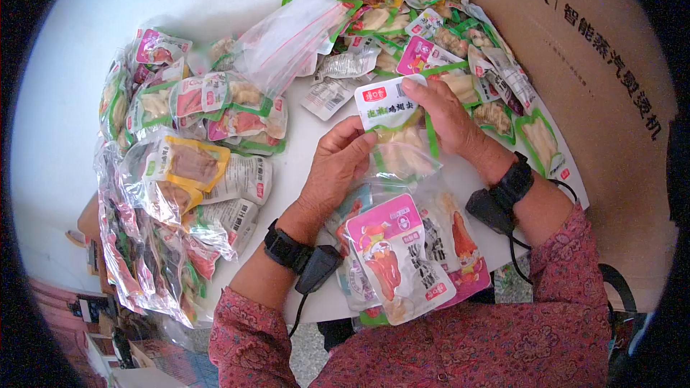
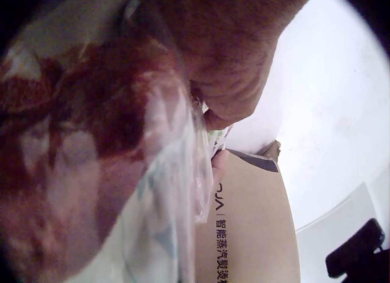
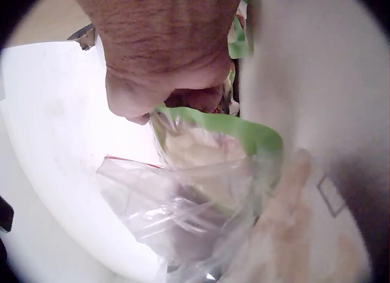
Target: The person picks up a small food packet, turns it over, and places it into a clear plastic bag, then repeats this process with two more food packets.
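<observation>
In the head view a green-edged food packet (image 1: 392, 104) with a white top stands partly inside a clear zip bag (image 1: 410, 171). The right hand (image 1: 447, 118) pinches the packet's upper right corner, thumb on its front. At the left edge, the left hand (image 1: 336, 165) grips the packet and bag mouth between thumb and curled fingers. Below, the bag holds several packets, a pink and white one (image 1: 395, 259) in front. The right wrist view shows the right hand (image 3: 164, 57) over the green-edged packet (image 3: 204, 146); the left hand (image 2: 228, 75) is partly hidden behind plastic in the left wrist view.
Filled clear bags (image 1: 144, 244) and loose packets (image 1: 244, 179) lie on the left of the white table (image 1: 287, 273). An empty-looking zip bag (image 1: 287, 39) lies at the back. More packets (image 1: 496, 118) line the right, beside a large cardboard box (image 1: 575, 86).
</observation>
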Action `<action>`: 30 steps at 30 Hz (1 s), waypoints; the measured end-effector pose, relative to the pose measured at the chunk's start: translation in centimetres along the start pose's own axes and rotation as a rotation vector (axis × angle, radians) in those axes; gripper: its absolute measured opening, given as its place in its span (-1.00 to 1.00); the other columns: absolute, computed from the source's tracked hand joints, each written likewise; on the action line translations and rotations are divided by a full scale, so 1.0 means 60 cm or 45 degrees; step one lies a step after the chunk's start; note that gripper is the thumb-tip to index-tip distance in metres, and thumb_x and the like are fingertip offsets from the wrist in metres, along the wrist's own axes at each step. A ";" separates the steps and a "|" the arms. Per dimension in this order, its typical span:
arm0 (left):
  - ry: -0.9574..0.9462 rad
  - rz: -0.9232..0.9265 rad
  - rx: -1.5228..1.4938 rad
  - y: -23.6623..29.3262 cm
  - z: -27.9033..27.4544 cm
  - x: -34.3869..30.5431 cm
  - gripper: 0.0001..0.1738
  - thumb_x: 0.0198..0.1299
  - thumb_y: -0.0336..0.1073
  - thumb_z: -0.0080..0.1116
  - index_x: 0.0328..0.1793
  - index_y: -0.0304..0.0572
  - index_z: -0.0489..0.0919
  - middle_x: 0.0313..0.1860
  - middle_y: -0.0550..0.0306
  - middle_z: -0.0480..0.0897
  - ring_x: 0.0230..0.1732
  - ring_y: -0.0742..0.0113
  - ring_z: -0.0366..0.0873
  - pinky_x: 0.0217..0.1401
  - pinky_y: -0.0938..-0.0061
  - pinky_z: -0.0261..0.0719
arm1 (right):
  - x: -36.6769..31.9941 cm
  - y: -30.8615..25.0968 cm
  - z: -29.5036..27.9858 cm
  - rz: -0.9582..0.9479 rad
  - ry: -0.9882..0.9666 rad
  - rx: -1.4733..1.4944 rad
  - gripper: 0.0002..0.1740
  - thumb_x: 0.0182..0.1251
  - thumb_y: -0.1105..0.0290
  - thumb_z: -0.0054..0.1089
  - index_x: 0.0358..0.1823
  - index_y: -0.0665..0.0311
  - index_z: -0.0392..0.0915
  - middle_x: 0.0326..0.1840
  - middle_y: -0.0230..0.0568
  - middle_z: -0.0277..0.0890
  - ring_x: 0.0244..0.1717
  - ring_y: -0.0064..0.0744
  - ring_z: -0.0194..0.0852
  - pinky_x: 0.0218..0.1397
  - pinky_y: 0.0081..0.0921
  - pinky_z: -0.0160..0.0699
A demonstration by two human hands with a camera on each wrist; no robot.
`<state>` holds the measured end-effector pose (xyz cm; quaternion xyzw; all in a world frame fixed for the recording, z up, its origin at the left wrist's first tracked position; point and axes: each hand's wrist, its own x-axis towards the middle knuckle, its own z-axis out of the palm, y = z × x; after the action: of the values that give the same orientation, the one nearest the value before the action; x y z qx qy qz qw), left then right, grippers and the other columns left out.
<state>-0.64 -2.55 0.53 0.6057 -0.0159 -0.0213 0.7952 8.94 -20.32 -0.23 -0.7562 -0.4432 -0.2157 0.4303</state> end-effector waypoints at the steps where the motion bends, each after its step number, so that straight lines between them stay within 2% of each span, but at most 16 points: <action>1: 0.022 -0.027 0.026 0.003 0.000 -0.001 -0.83 0.16 -0.36 0.05 -0.12 -0.15 0.51 -0.52 0.42 0.43 -0.62 0.73 0.17 -0.63 0.77 0.10 | 0.006 -0.006 -0.001 0.007 -0.001 0.002 -0.55 0.29 0.13 -0.12 -0.14 0.45 0.44 -0.33 -0.11 0.47 -0.26 -0.40 0.42 -0.09 -0.47 0.36; 3: 0.044 -0.066 0.054 0.007 -0.002 -0.001 -0.86 0.16 -0.34 0.05 -0.17 -0.16 0.51 -0.53 0.41 0.43 -0.61 0.73 0.18 -0.62 0.77 0.11 | 0.025 -0.023 -0.006 0.574 -0.123 0.734 -0.62 0.27 0.18 -0.07 -0.23 0.42 0.48 -0.45 -0.16 0.48 -0.37 -0.43 0.42 -0.21 -0.47 0.39; 5: 0.052 0.013 0.465 0.012 -0.007 0.002 -0.87 0.17 -0.31 0.05 -0.27 -0.21 0.50 -0.54 0.38 0.43 -0.58 0.68 0.23 -0.57 0.72 0.20 | 0.028 -0.008 -0.008 0.627 -0.101 0.654 -0.64 0.27 0.19 -0.05 -0.27 0.40 0.49 -0.49 -0.20 0.48 -0.40 -0.46 0.41 -0.26 -0.48 0.38; 6: 0.051 0.008 0.466 0.013 -0.008 0.002 -0.87 0.17 -0.31 0.05 -0.27 -0.21 0.50 -0.54 0.38 0.43 -0.58 0.68 0.23 -0.57 0.72 0.20 | 0.030 -0.001 -0.008 0.673 -0.081 0.571 -0.67 0.26 0.20 -0.04 -0.31 0.39 0.50 -0.53 -0.25 0.47 -0.43 -0.49 0.41 -0.31 -0.49 0.38; 7: -0.004 0.102 0.668 0.014 -0.009 0.002 -0.86 0.17 -0.31 0.06 -0.31 -0.23 0.48 -0.55 0.39 0.39 -0.55 0.68 0.22 -0.54 0.73 0.19 | 0.030 0.005 -0.008 0.677 -0.079 0.572 -0.67 0.26 0.20 -0.04 -0.31 0.39 0.50 -0.53 -0.25 0.47 -0.43 -0.49 0.41 -0.31 -0.49 0.38; 10: -0.092 0.246 0.991 0.026 -0.007 -0.001 -0.86 0.16 -0.33 0.07 -0.35 -0.27 0.46 -0.56 0.40 0.36 -0.49 0.67 0.22 -0.49 0.74 0.20 | 0.036 0.027 -0.001 0.485 0.311 0.427 -0.69 0.27 0.22 -0.05 -0.27 0.36 0.49 -0.51 -0.31 0.47 -0.55 -0.65 0.35 -0.49 -0.63 0.32; 11: -0.123 0.294 1.114 0.031 -0.004 -0.004 -0.86 0.15 -0.35 0.08 -0.36 -0.29 0.46 -0.54 0.39 0.36 -0.47 0.67 0.24 -0.47 0.74 0.22 | 0.034 0.033 0.000 0.488 0.309 0.428 -0.69 0.27 0.22 -0.05 -0.27 0.36 0.49 -0.51 -0.31 0.47 -0.55 -0.65 0.35 -0.49 -0.63 0.32; 13: -0.092 0.385 1.060 0.037 0.003 -0.007 -0.88 0.14 -0.38 0.08 -0.37 -0.29 0.46 -0.54 0.38 0.37 -0.48 0.67 0.24 -0.48 0.72 0.22 | 0.035 0.030 -0.001 0.687 0.335 0.767 -0.71 0.25 0.24 -0.04 -0.20 0.34 0.46 -0.50 -0.33 0.47 -0.60 -0.68 0.32 -0.57 -0.67 0.29; 14: -0.062 0.477 1.009 0.042 0.007 -0.008 -0.90 0.14 -0.40 0.08 -0.37 -0.29 0.46 -0.53 0.36 0.38 -0.48 0.66 0.24 -0.48 0.71 0.23 | 0.036 0.020 -0.003 0.690 0.331 0.768 -0.71 0.25 0.24 -0.04 -0.20 0.34 0.46 -0.50 -0.33 0.47 -0.60 -0.68 0.32 -0.57 -0.67 0.29; 15: -0.059 0.474 1.008 0.049 0.011 -0.011 -0.90 0.14 -0.40 0.08 -0.37 -0.29 0.46 -0.53 0.36 0.38 -0.48 0.66 0.24 -0.48 0.71 0.23 | 0.034 0.008 -0.006 0.724 0.267 0.858 -0.71 0.24 0.26 -0.03 -0.17 0.33 0.45 -0.49 -0.36 0.46 -0.60 -0.69 0.32 -0.59 -0.68 0.29; 17: 0.035 0.542 1.124 0.063 0.016 -0.016 -0.92 0.07 -0.41 0.11 -0.35 -0.26 0.49 -0.54 0.10 0.48 -0.54 0.41 0.42 -0.47 0.54 0.36 | 0.032 -0.001 -0.004 0.762 0.191 0.953 -0.72 0.24 0.27 -0.02 -0.14 0.31 0.45 -0.48 -0.38 0.46 -0.61 -0.70 0.31 -0.62 -0.69 0.29; 19: 0.049 0.628 1.147 0.064 0.006 -0.011 -0.93 0.06 -0.41 0.10 -0.35 -0.25 0.49 -0.54 0.09 0.49 -0.54 0.33 0.43 -0.47 0.52 0.37 | 0.031 -0.002 0.005 0.762 0.027 1.226 -0.71 0.22 0.30 0.00 -0.10 0.30 0.43 -0.45 -0.42 0.45 -0.58 -0.71 0.32 -0.65 -0.71 0.30; 20: 0.042 0.727 1.172 0.067 0.004 -0.008 -0.93 0.06 -0.41 0.10 -0.35 -0.25 0.49 -0.53 0.08 0.50 -0.55 0.24 0.44 -0.47 0.50 0.38 | 0.030 -0.007 0.006 0.763 0.014 1.231 -0.71 0.22 0.30 0.00 -0.10 0.30 0.43 -0.45 -0.42 0.45 -0.58 -0.71 0.32 -0.65 -0.71 0.30; 23: 0.063 0.725 1.308 0.080 0.011 -0.014 -0.92 0.04 -0.39 0.12 -0.36 -0.24 0.50 -0.50 0.04 0.52 -0.50 0.13 0.48 -0.45 0.46 0.41 | 0.024 -0.017 0.006 0.742 -0.204 1.217 -0.71 0.20 0.33 0.02 -0.08 0.30 0.42 -0.43 -0.42 0.45 -0.53 -0.72 0.34 -0.64 -0.71 0.30; 29: 0.101 0.938 1.248 0.075 0.012 -0.011 -0.91 0.03 -0.38 0.14 -0.37 -0.23 0.50 -0.47 0.04 0.54 -0.44 0.11 0.52 -0.44 0.43 0.43 | 0.021 -0.026 0.016 0.753 -0.216 1.219 -0.69 0.18 0.36 0.05 -0.06 0.29 0.40 -0.38 -0.41 0.45 -0.47 -0.66 0.38 -0.54 -0.72 0.39; 30: 0.107 0.933 1.247 0.077 0.013 -0.011 -0.91 0.03 -0.38 0.14 -0.37 -0.23 0.50 -0.47 0.04 0.54 -0.44 0.11 0.52 -0.44 0.43 0.43 | 0.021 -0.030 0.010 0.807 -0.309 1.323 -0.69 0.18 0.34 0.06 -0.06 0.29 0.40 -0.36 -0.40 0.46 -0.43 -0.65 0.39 -0.46 -0.71 0.40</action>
<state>-1.26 -2.03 5.18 0.8562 -0.1998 0.2872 0.3801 8.02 -18.76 1.17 -0.5620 -0.2901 0.2540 0.7318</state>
